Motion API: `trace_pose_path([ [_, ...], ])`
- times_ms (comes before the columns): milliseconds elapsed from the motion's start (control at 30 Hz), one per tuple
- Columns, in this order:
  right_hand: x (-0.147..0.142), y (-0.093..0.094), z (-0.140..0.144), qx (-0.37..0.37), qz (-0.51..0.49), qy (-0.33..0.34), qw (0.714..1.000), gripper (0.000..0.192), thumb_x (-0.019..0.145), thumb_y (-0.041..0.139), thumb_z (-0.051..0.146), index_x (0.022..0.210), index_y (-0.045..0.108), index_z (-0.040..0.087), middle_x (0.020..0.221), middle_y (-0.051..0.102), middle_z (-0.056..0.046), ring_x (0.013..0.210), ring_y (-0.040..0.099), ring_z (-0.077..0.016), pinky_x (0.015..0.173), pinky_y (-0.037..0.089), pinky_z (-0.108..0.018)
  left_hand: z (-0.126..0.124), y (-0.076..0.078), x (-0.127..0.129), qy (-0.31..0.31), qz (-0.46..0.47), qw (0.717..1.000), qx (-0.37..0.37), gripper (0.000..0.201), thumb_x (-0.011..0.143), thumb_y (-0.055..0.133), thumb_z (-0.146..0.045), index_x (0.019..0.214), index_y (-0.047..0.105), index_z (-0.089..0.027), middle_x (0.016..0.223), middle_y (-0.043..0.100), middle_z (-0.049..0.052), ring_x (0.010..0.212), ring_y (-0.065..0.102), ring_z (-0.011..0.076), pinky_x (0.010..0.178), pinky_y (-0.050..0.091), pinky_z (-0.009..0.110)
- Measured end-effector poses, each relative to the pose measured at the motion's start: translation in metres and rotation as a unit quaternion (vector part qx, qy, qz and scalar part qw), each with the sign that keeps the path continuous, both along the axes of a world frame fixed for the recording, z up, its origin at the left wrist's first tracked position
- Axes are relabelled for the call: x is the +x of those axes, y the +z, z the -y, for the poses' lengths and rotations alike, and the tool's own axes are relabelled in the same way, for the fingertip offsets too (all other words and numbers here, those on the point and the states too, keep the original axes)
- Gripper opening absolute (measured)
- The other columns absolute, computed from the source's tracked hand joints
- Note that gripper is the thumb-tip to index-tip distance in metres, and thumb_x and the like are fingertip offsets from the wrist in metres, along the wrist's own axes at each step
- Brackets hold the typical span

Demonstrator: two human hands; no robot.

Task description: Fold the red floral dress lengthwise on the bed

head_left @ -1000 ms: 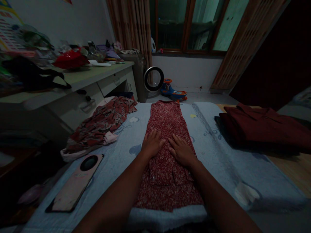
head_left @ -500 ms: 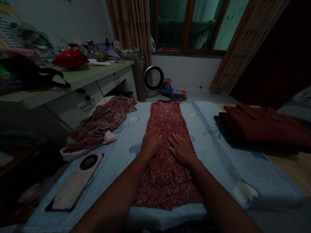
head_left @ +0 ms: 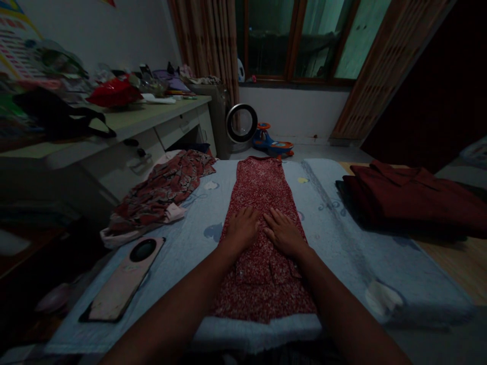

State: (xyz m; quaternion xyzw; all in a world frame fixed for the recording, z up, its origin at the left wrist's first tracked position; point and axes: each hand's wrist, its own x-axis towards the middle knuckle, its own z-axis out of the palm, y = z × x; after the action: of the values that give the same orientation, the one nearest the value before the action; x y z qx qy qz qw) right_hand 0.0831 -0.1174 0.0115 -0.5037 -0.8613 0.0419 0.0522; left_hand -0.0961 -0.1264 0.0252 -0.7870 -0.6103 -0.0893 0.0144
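Note:
A long red speckled garment (head_left: 261,190) lies flat in a narrow strip down the middle of a pale blue blanket (head_left: 335,243). My left hand (head_left: 242,228) rests palm down on the garment's middle, fingers together and pointing away from me. My right hand (head_left: 283,232) lies flat beside it on the same cloth, with the thumbs almost touching. Neither hand grips anything. The garment's near end (head_left: 262,299) shows a folded layer just behind my wrists.
A crumpled red patterned cloth (head_left: 160,195) lies at the blanket's left edge, with a pink phone (head_left: 124,279) nearer me. Folded dark red clothes (head_left: 411,195) sit at the right. A cluttered desk (head_left: 125,119) stands left; a ring fan (head_left: 241,123) and a toy car (head_left: 272,144) are on the floor.
My left hand has slid slightly to the right on the garment, closing the gap to my right hand. The view has shifted a little.

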Motion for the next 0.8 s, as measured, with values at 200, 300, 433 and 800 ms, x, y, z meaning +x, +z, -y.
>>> trace_pose_path([
  [200,0.001,-0.001,0.0,0.006,-0.005,0.005,1.0,0.058,0.103,0.034,0.047,0.153,0.038,0.018,0.163,0.024,-0.013,0.15,0.022,-0.0284,0.12,0.023,-0.046,0.0,-0.004,-0.016,-0.005,0.0,1.0,-0.013,0.05,0.1,0.04,-0.049,0.144,0.047,-0.026,0.156,0.041,0.008,0.144,0.037,0.0289,0.115,0.032,0.049],
  [300,0.001,-0.002,0.0,0.007,-0.007,0.005,1.0,0.058,0.103,0.033,0.047,0.153,0.038,0.019,0.163,0.023,-0.012,0.151,0.021,-0.0276,0.12,0.022,-0.047,-0.001,-0.006,-0.027,-0.001,-0.009,1.0,-0.006,0.048,0.101,0.039,-0.048,0.143,0.048,-0.027,0.155,0.043,0.007,0.145,0.034,0.0285,0.116,0.03,0.051],
  [433,0.001,-0.003,-0.001,0.002,-0.007,0.004,1.0,0.058,0.103,0.033,0.049,0.154,0.037,0.02,0.164,0.022,-0.012,0.151,0.021,-0.0285,0.12,0.022,-0.047,-0.001,-0.007,-0.043,0.025,-0.022,0.999,0.017,0.044,0.1,0.039,-0.044,0.14,0.05,-0.028,0.154,0.045,0.007,0.147,0.03,0.0285,0.119,0.022,0.055],
  [800,0.001,-0.002,-0.001,0.004,-0.004,0.01,1.0,0.058,0.103,0.032,0.048,0.153,0.037,0.02,0.164,0.022,-0.012,0.151,0.02,-0.0289,0.12,0.023,-0.048,0.028,0.009,-0.021,0.007,0.018,1.0,-0.011,0.042,0.098,0.039,-0.023,0.138,0.052,-0.02,0.156,0.042,0.007,0.146,0.033,0.0254,0.118,0.031,0.046],
])
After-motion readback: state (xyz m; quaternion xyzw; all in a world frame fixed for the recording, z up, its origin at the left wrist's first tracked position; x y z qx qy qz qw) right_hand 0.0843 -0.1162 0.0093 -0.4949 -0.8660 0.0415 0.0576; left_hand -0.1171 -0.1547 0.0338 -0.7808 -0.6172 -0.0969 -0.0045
